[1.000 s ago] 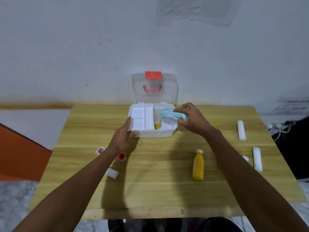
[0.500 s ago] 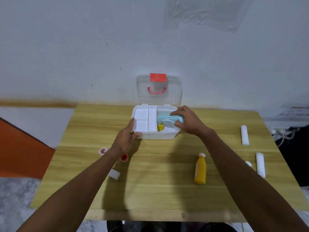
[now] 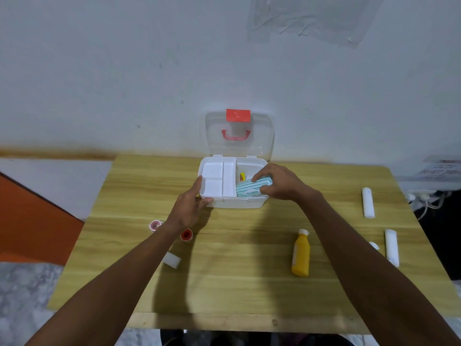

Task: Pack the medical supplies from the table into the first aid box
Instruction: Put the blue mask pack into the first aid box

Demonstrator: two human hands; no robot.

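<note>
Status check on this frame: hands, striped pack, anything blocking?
Left hand steadies first aid box. Right hand grips striped pack, lowering into right compartment. Nothing blocking.

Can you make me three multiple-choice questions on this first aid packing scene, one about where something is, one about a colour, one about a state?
1. Where does the yellow bottle lie?
A. inside the first aid box
B. on the table, right of the middle
C. in the left hand

2. What colour is the latch on the lid of the first aid box?
A. red
B. blue
C. black

3. What is the right hand doing?
A. resting empty on the table
B. holding the striped teal packet at the box's right compartment
C. gripping a white roll

Answers: 1 B, it lies on the bare wood of the table near the right forearm. 2 A, the square tab at the top of the raised lid is red. 3 B, its fingers close on the packet over the open box, while the left hand steadies the box's front corner.
</note>
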